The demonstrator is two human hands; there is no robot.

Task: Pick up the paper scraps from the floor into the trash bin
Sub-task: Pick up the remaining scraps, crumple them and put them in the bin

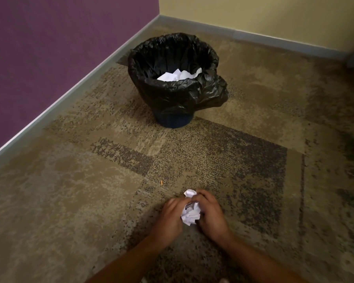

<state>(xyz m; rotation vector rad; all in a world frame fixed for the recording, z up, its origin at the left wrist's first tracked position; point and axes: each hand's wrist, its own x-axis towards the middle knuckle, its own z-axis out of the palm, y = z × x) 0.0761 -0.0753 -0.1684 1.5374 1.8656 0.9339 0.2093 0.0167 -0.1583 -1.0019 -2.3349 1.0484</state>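
Both hands closed around one wad of paper scraps [189,213]: my left hand [170,218] cups its left side, my right hand [211,213] its right. Trash bin [176,78] stands well ahead, slightly left, mouth open upward, paper already inside. Neither hand is clearly nearer.

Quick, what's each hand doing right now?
Left hand: closed on the crumpled paper, sharing it with the other hand.
Right hand: closed on the same paper.
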